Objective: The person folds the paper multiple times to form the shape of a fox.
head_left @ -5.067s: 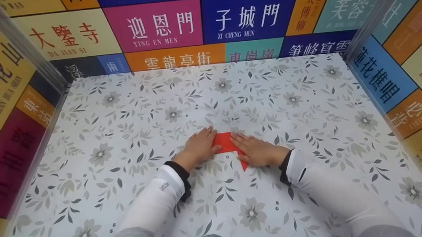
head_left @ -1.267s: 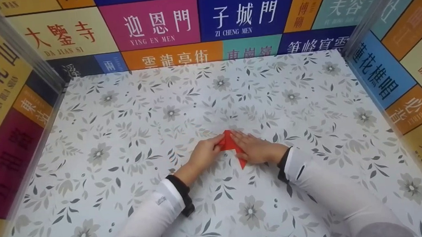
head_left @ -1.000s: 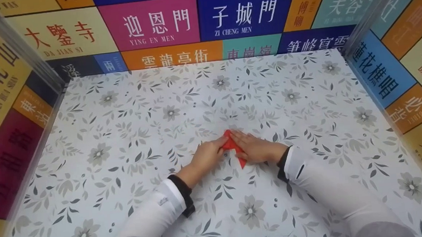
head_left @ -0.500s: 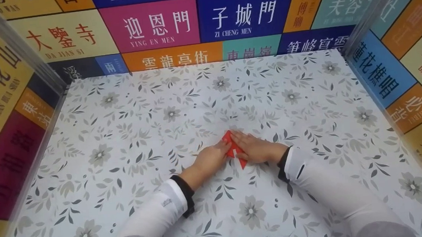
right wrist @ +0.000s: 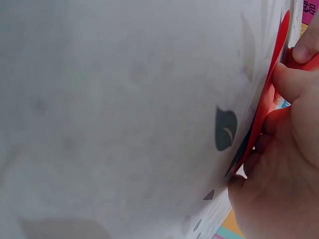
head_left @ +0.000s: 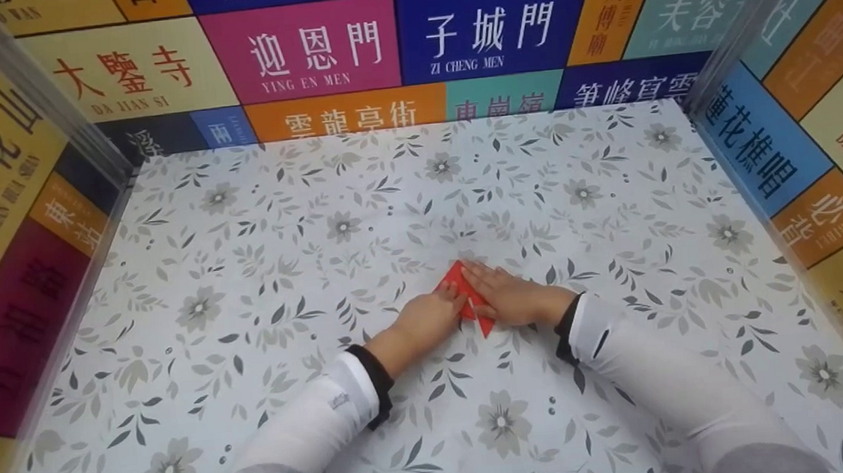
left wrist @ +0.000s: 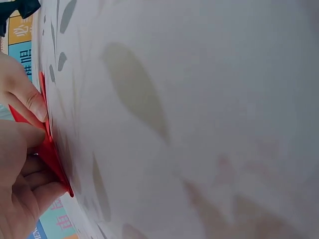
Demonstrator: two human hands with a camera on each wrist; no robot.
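Note:
A folded sheet of red paper point(head_left: 452, 278) lies on the table between both hands. It comes to a point at the far end, and a narrow red tip sticks out toward the near side. My left hand point(head_left: 432, 318) presses on its left part; in the left wrist view, the thumb and fingertips touch the red paper point(left wrist: 52, 157). My right hand point(head_left: 510, 297) rests on the right part with its fingers extended. In the right wrist view, that hand's thumb and fingers lie along the red paper's edge point(right wrist: 261, 112). The hands hide part of the paper.
The table point(head_left: 298, 201) wears a white cover printed with grey leaves and flowers. Colourful panels with large characters point(head_left: 309, 50) stand along the back and both sides. Black bands point(head_left: 373, 383) circle both wrists.
The paper's left part, which stretched leftward as a flat strip, is now folded over toward the near right. My left hand has followed it nearer and presses there. My right hand has stayed on the paper.

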